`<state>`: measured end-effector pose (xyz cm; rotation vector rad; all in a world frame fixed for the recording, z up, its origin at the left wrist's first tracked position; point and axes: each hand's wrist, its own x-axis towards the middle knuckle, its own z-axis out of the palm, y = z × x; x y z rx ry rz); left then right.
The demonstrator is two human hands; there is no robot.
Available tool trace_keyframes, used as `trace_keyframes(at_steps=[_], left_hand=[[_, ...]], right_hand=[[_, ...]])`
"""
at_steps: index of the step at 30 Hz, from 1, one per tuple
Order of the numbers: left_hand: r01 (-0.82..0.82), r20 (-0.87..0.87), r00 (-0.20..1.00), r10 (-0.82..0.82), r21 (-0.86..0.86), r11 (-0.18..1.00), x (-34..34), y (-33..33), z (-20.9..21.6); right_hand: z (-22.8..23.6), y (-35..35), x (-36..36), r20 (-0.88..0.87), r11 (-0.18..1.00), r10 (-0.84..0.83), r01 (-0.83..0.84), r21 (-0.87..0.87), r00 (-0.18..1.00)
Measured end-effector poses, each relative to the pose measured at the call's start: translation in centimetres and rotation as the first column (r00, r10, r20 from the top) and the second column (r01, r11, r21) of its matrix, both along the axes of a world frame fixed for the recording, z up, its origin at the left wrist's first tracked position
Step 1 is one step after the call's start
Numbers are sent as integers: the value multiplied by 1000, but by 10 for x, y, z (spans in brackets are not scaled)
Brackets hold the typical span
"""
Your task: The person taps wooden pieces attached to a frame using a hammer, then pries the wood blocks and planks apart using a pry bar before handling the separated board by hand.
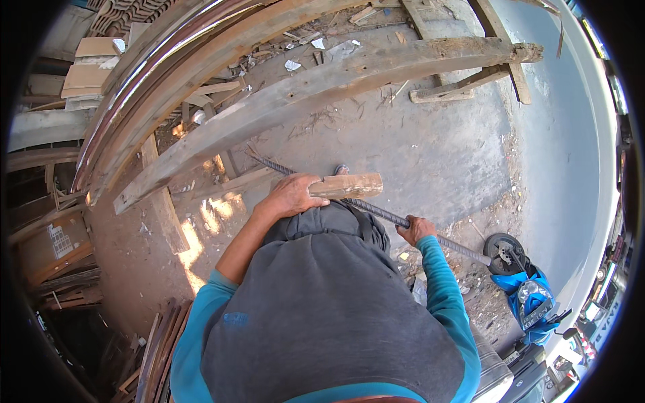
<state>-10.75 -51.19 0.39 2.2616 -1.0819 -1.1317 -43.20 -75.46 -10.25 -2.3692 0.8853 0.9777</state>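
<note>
My left hand (293, 195) is closed around the left end of a short wooden block (353, 185), held in front of my waist. My right hand (418, 230) grips a long ribbed metal bar (383, 213), its fingers wrapped round the shaft. The bar slants from the upper left, passes under the block and runs on past my right hand to the lower right. Part of it is hidden by the block and my left hand. Beyond the block lies a long weathered timber beam (302, 94).
Several long planks (161, 101) are stacked at the left. Crossed timbers (500, 57) support the beam's far right end. A blue motorcycle (531, 295) stands at the right. Wood scraps and debris litter the concrete floor (430, 151). More boards (158, 349) lean at lower left.
</note>
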Motion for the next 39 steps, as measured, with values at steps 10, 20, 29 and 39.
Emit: trace_keyframes(at_steps=[10, 20, 29, 39], left_hand=[[506, 190, 847, -497, 1, 862, -14, -89, -18], [804, 303, 570, -763, -15, 594, -70, -154, -85], [941, 282, 339, -898, -107, 321, -116, -174, -100], [724, -24, 562, -827, -469, 506, -34, -192, -68]], right_hand=[[10, 27, 1, -64, 952, -240, 248, 181, 969], [-52, 78, -40, -22, 701, -682, 662, 264, 731], [-26, 95, -28, 41, 587, -801, 771, 246, 597], [-32, 128, -9, 3, 357, -933, 926, 124, 359]])
